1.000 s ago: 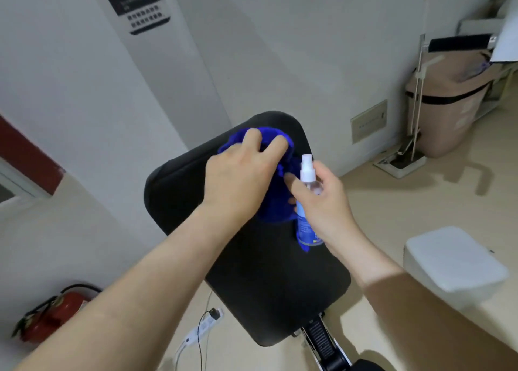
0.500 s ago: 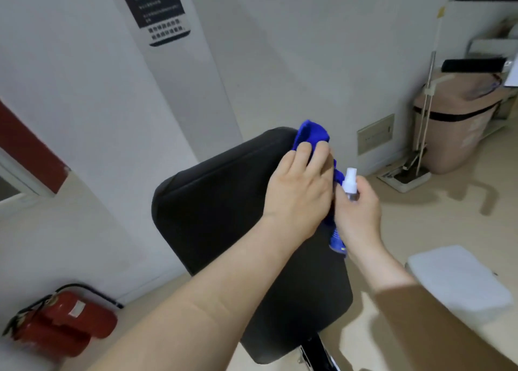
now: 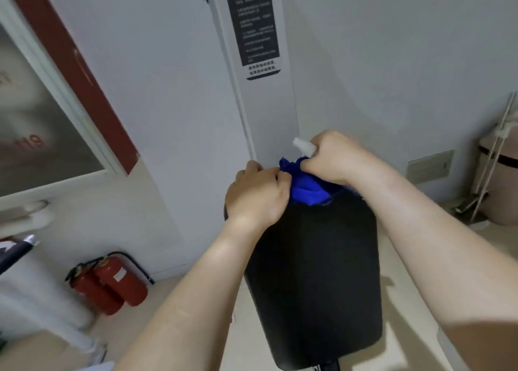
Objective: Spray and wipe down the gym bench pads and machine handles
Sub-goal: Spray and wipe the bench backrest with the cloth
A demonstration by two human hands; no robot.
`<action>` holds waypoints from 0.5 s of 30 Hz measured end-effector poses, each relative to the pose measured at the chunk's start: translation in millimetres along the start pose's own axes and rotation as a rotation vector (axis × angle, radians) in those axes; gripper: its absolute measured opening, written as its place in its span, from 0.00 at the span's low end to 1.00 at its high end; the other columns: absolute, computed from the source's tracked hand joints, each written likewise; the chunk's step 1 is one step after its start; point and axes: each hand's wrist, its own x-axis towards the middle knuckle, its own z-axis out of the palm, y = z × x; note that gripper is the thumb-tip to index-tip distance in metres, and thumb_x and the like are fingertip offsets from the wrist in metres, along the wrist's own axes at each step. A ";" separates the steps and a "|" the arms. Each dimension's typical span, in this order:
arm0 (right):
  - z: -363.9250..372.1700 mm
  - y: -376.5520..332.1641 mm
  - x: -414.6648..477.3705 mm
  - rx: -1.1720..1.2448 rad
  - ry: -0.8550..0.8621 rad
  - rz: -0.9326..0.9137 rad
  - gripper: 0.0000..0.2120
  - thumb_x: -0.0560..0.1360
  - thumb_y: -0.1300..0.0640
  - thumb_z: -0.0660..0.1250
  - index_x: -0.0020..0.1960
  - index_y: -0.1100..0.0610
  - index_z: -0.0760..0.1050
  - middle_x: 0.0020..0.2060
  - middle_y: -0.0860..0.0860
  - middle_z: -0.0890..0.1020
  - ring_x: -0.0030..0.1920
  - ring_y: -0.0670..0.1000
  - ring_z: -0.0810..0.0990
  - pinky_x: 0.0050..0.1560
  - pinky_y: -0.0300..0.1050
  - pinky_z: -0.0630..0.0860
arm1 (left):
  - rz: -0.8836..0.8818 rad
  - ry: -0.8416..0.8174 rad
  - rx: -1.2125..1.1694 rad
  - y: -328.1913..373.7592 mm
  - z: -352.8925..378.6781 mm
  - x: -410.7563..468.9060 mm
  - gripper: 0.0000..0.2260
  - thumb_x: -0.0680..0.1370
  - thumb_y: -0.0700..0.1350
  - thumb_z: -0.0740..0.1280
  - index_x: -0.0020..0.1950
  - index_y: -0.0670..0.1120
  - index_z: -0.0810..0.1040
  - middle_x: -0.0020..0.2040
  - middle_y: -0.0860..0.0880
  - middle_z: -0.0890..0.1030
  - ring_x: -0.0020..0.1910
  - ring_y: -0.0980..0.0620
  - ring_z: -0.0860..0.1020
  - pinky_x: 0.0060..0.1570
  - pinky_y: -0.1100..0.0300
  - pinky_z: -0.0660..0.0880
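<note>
2 bare forearms reach over a black bench pad (image 3: 314,272), which stands tilted up on its post in the foreground, its far end close to a white wall (image 3: 364,62). At that far end the left hand (image 3: 256,195) has its fingers curled tight on a bunched blue cloth (image 3: 307,187) that lies over the pad's top edge. Just beside it, the right hand (image 3: 336,157) is wrapped around a spray bottle (image 3: 304,146), only the white nozzle showing, while its lower fingers also touch the cloth. The step in hand looks like the wipe of the pad's upper edge, with the cloth being gathered or re-folded between both hands. The next move likely calls for spreading the cloth flat and drawing it down the pad, or freeing the right hand to aim the nozzle. Beyond, 2 red fire extinguishers (image 3: 112,281) sit on the floor at left, a dark notice (image 3: 256,26) hangs on the wall, and a bin (image 3: 501,180) stands at far right.
</note>
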 end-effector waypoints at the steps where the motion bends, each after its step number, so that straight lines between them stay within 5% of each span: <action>1: 5.2 -13.1 -0.2 -0.054 -0.033 -0.028 0.11 0.69 0.47 0.65 0.44 0.54 0.73 0.46 0.56 0.80 0.49 0.62 0.79 0.50 0.52 0.78 | -0.037 0.001 -0.024 -9.8 -1.7 -1.6 0.16 0.80 0.52 0.50 0.35 0.51 0.69 0.46 0.47 0.76 0.43 0.46 0.74 0.39 0.56 0.69; 3: 16.0 -41.3 -3.6 -0.129 -0.093 -0.083 0.14 0.72 0.46 0.64 0.52 0.54 0.74 0.48 0.55 0.79 0.49 0.60 0.79 0.48 0.49 0.77 | -0.082 0.044 -0.060 -30.4 -6.9 -8.6 0.16 0.80 0.50 0.50 0.35 0.50 0.68 0.40 0.46 0.77 0.38 0.45 0.75 0.34 0.57 0.67; 8: 31.1 -78.1 -16.7 -0.134 -0.171 -0.147 0.11 0.76 0.48 0.62 0.39 0.53 0.67 0.36 0.50 0.75 0.37 0.52 0.75 0.32 0.44 0.68 | -0.095 0.148 -0.275 -55.2 -9.4 -36.3 0.12 0.81 0.42 0.53 0.38 0.48 0.66 0.35 0.48 0.74 0.34 0.46 0.71 0.32 0.55 0.61; 12: 44.8 -80.0 -31.2 -0.082 -0.082 -0.178 0.08 0.75 0.49 0.62 0.44 0.54 0.72 0.36 0.50 0.76 0.39 0.53 0.76 0.32 0.44 0.67 | -0.159 0.191 -0.431 -57.9 3.4 -58.1 0.09 0.82 0.40 0.52 0.44 0.47 0.67 0.34 0.51 0.73 0.32 0.54 0.71 0.29 0.64 0.62; 15: 59.2 -79.6 -46.9 0.045 0.012 -0.181 0.10 0.73 0.51 0.63 0.35 0.52 0.68 0.35 0.52 0.76 0.35 0.54 0.76 0.30 0.43 0.66 | -0.203 0.181 -0.507 -67.7 13.6 -72.6 0.08 0.83 0.42 0.52 0.55 0.45 0.70 0.39 0.48 0.77 0.37 0.47 0.75 0.35 0.58 0.64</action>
